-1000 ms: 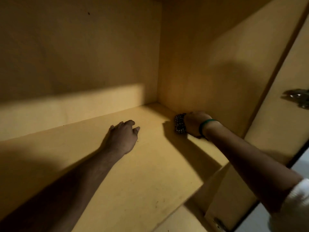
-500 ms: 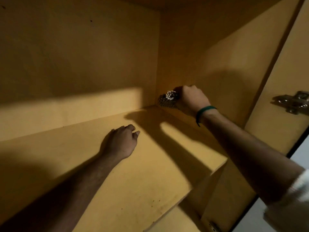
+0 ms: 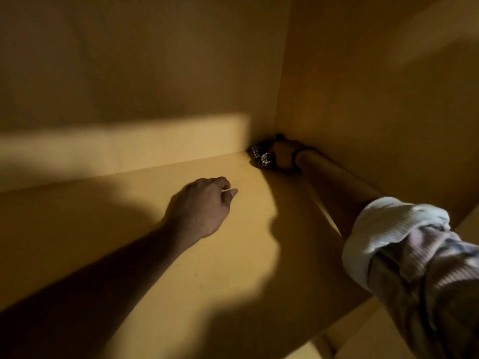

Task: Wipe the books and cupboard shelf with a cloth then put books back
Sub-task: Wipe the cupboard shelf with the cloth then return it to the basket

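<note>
The cupboard shelf (image 3: 207, 268) is a smooth, flat yellow-brown board, half lit and half in shadow. A rolled-up ribbed sleeve (image 3: 388, 229) lies well out from the shelf's back right corner. The left hand (image 3: 201, 206) rests mid-shelf, fingers loosely curled, holding nothing. In that corner the right hand (image 3: 285, 158) grips a bunched checked cloth (image 3: 260, 155), which pokes out beyond the knuckles against the corner. A dark band (image 3: 295, 158) circles that wrist.
</note>
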The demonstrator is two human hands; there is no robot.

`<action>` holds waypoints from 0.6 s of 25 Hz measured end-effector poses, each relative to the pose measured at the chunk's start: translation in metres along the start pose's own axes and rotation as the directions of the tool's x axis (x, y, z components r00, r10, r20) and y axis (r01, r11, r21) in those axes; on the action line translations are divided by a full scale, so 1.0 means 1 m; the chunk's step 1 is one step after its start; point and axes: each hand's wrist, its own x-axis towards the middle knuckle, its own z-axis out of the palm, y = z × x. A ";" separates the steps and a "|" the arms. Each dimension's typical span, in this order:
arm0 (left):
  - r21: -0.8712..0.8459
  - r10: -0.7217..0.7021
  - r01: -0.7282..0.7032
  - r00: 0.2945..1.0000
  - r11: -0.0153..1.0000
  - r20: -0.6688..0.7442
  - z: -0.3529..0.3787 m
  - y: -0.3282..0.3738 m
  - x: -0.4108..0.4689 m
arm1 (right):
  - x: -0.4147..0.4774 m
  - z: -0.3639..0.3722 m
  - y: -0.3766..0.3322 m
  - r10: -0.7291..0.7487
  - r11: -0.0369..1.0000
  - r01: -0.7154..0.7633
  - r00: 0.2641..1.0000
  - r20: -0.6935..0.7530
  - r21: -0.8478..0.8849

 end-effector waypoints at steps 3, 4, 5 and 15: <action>-0.010 -0.008 0.008 1.000 1.000 0.020 -0.002 0.001 -0.001 | -0.066 -0.024 -0.005 0.062 0.995 -0.060 0.998 0.024 -0.080; -0.020 -0.008 0.009 1.000 1.000 0.028 -0.006 0.005 -0.004 | -0.100 -0.027 -0.007 0.092 0.991 -0.090 0.996 0.013 -0.094; -0.033 -0.001 0.002 0.999 0.999 0.034 -0.011 0.009 -0.007 | -0.138 -0.030 -0.011 0.120 0.985 -0.117 0.993 0.019 -0.130; -0.270 -0.008 -0.025 0.993 0.963 -0.118 -0.065 0.061 -0.093 | -0.366 -0.053 0.005 -0.315 0.704 0.210 0.948 0.034 0.678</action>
